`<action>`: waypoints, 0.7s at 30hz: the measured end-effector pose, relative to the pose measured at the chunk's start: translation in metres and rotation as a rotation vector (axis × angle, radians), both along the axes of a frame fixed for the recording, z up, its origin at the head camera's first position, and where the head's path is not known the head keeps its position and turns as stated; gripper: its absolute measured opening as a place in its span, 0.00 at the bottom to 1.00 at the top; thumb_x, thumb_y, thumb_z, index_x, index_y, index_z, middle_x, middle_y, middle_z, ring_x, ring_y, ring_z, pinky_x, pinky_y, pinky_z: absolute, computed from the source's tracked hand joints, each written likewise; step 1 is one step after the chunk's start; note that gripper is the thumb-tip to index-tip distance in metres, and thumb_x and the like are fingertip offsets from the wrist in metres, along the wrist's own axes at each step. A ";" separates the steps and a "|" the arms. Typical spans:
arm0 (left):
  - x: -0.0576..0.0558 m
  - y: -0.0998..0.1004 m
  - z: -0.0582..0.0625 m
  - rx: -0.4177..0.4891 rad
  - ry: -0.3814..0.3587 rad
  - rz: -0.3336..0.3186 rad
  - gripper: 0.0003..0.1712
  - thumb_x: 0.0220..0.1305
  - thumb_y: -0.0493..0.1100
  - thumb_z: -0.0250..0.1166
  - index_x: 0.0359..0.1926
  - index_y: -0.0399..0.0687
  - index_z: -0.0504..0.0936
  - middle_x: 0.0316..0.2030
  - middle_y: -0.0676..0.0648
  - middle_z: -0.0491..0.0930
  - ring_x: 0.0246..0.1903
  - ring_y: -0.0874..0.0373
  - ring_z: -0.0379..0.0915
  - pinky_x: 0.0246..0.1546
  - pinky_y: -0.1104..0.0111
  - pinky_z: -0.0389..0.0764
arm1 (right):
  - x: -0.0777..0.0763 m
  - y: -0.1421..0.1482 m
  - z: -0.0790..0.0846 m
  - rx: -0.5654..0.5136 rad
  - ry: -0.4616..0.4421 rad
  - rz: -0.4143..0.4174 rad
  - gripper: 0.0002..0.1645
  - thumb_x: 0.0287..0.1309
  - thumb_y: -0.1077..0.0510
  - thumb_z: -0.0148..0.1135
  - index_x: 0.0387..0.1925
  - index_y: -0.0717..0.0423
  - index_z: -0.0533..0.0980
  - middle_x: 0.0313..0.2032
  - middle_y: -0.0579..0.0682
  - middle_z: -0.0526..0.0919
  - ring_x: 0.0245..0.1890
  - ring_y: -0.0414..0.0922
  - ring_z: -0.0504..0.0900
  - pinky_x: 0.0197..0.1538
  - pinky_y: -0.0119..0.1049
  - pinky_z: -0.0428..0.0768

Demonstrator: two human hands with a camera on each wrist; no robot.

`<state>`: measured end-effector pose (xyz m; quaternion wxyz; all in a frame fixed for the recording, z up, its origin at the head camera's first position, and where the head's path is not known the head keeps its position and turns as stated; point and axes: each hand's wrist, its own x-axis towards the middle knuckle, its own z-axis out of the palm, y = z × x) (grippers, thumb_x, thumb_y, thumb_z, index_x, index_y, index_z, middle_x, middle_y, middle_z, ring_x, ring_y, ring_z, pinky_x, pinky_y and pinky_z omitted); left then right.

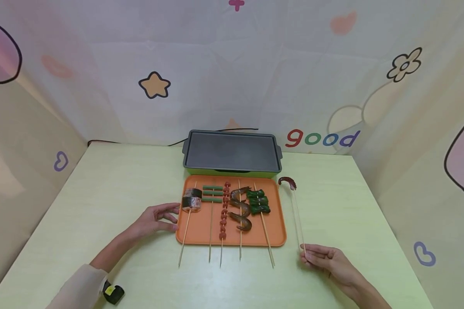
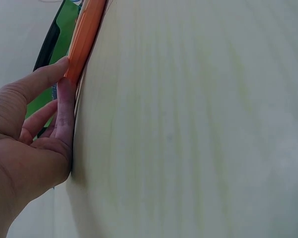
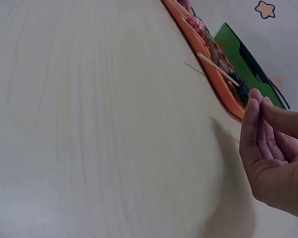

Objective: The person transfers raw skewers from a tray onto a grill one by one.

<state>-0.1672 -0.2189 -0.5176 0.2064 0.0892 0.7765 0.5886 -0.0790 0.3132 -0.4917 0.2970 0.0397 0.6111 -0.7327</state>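
Observation:
My right hand [image 1: 328,264] pinches the lower end of a bamboo skewer [image 1: 298,214] between thumb and fingers. At the skewer's top is a curled dark red piece [image 1: 288,182] that looks like an octopus tentacle. It stands just right of an orange tray [image 1: 197,238]. At the tray's left rim, my left hand [image 1: 154,219] touches the edge with thumb and fingertips, the fingers relaxed. On the tray lie a fish-chunk skewer [image 1: 192,199], a green bean skewer [image 1: 212,193], a red meat skewer [image 1: 223,223], a shrimp skewer [image 1: 240,209] and a leafy green skewer [image 1: 258,201].
Right behind the tray stands a green grill [image 1: 232,150] with a flat dark plate and side handles. A black cord [image 1: 178,142] runs behind it. Patterned cloth [image 1: 236,86] hangs around the pale table [image 1: 147,274]. Skewer ends stick out over the tray's front edge.

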 end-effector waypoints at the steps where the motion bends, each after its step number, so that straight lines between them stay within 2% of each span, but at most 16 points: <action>1: 0.001 0.000 0.000 0.001 0.001 0.000 0.41 0.61 0.38 0.74 0.73 0.35 0.68 0.61 0.32 0.77 0.47 0.64 0.80 0.48 0.77 0.78 | -0.001 0.002 0.001 -0.009 0.004 -0.004 0.19 0.71 0.65 0.58 0.61 0.62 0.79 0.47 0.46 0.90 0.48 0.37 0.88 0.53 0.30 0.83; 5: 0.002 0.000 0.002 0.010 0.005 0.000 0.41 0.61 0.38 0.74 0.73 0.35 0.67 0.61 0.32 0.77 0.47 0.65 0.80 0.48 0.78 0.78 | -0.010 0.006 0.009 -0.072 0.048 -0.017 0.17 0.73 0.66 0.55 0.55 0.53 0.83 0.48 0.45 0.90 0.49 0.37 0.88 0.55 0.29 0.82; 9: 0.002 -0.001 0.001 0.025 0.027 -0.009 0.41 0.61 0.39 0.74 0.72 0.33 0.68 0.58 0.37 0.79 0.45 0.67 0.81 0.48 0.78 0.78 | -0.024 0.005 0.019 -0.120 0.112 -0.034 0.18 0.74 0.67 0.53 0.53 0.52 0.84 0.49 0.46 0.90 0.50 0.38 0.88 0.56 0.30 0.82; 12: 0.002 -0.001 0.001 0.040 0.027 -0.006 0.41 0.61 0.38 0.74 0.72 0.32 0.68 0.57 0.39 0.80 0.44 0.68 0.81 0.47 0.78 0.79 | -0.035 0.001 0.026 -0.103 0.154 -0.049 0.18 0.73 0.68 0.53 0.52 0.50 0.85 0.47 0.45 0.90 0.49 0.38 0.89 0.55 0.30 0.82; 18: 0.004 0.000 0.005 0.115 -0.017 -0.019 0.39 0.63 0.31 0.69 0.72 0.27 0.65 0.56 0.30 0.78 0.41 0.66 0.84 0.47 0.75 0.81 | -0.060 -0.011 0.036 -0.052 0.174 -0.059 0.16 0.72 0.67 0.56 0.50 0.49 0.85 0.44 0.43 0.90 0.46 0.36 0.89 0.54 0.29 0.82; 21: 0.006 0.002 0.006 0.131 -0.028 -0.014 0.39 0.63 0.30 0.68 0.72 0.27 0.63 0.56 0.29 0.77 0.41 0.66 0.85 0.46 0.74 0.81 | -0.071 -0.016 0.040 -0.025 0.162 -0.056 0.16 0.71 0.65 0.58 0.53 0.52 0.85 0.43 0.43 0.91 0.45 0.36 0.89 0.55 0.30 0.83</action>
